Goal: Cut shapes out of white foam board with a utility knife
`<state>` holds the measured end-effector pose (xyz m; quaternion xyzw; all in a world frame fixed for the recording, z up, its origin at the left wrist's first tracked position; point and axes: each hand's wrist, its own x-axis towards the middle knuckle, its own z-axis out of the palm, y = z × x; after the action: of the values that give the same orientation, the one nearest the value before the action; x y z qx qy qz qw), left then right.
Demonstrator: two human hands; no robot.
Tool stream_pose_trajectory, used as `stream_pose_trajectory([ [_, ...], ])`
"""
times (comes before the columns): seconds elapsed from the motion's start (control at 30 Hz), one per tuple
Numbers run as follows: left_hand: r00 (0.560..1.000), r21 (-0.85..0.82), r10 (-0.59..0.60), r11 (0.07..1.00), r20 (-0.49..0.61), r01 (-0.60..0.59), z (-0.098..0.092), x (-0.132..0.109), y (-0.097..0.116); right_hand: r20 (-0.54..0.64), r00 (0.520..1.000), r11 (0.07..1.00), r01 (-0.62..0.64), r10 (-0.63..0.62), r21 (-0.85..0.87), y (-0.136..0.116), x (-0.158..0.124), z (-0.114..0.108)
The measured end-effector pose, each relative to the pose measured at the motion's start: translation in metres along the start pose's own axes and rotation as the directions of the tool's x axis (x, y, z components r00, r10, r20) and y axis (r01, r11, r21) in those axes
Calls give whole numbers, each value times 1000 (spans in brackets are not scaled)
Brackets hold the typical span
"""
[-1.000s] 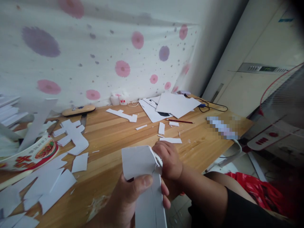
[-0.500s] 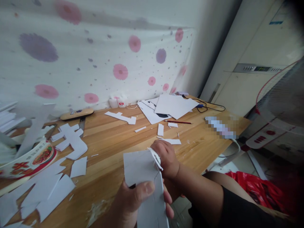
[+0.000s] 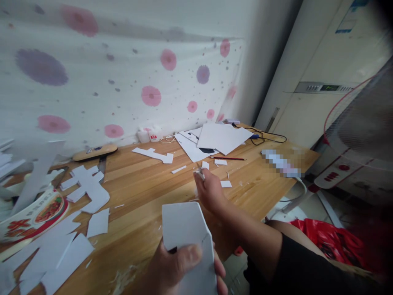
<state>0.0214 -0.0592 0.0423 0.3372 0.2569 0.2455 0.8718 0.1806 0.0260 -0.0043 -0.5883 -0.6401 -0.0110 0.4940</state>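
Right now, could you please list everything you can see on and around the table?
table: one, light wood, across the middle.
paper cut-outs: many, white, scattered on the table's left.
paper sheets: loose pile, white, table's far end.
pencil: one, red, beside the sheets.
cloth: one, white with pink and purple flowers, behind the table.
bottles: two, white, against the cloth.
printed container: one, red and white, left edge.
fan: one, white and red, far right.
bag: one, red, on the floor.
card: one, white, held bottom centre.
scrap: one, white, pinched above the table.
left hand: one, bare, gripping the card.
right hand: one, bare, pinching the scrap.
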Motion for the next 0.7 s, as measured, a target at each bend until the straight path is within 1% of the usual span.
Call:
stream_pose_trajectory([
  [0.07,998,-17,37,999,-44,-38,-6,2,0,7,999,999,-37,37,12,0,2,-3],
  [0.17,991,-51,98,993,-93,-103,-17,7,-3,30,999,998,-31,30,46,-6,-2,-12],
  [0.23,990,-80,108,990,-95,-115,-21,9,-6,64,996,995,50,-55,81,-11,-8,-20],
  [0.33,989,-110,105,987,-102,-116,-22,11,-6,101,963,960,233,-250,153,-18,-16,-28],
  [0.37,988,-114,107,986,-113,-120,-22,11,-6,104,955,949,258,-279,179,-19,-18,-29],
  [0.4,985,-111,113,986,-128,-128,-21,11,-4,105,957,947,246,-271,207,-20,-19,-30],
  [0.43,981,-101,126,985,-147,-142,-21,11,-2,103,967,950,203,-232,239,-20,-21,-30],
  [0.5,966,-63,165,981,-200,-181,-19,13,4,104,989,946,62,-100,319,-19,-22,-30],
  [0.57,941,-26,206,975,-267,-221,-19,15,11,123,991,909,-95,49,406,-17,-23,-30],
  [0.63,908,-8,238,967,-346,-256,-21,19,16,176,970,839,-236,170,490,-18,-24,-31],
  [0.7,867,8,261,958,-425,-285,-23,23,18,271,926,735,-375,263,566,-21,-25,-32],
])
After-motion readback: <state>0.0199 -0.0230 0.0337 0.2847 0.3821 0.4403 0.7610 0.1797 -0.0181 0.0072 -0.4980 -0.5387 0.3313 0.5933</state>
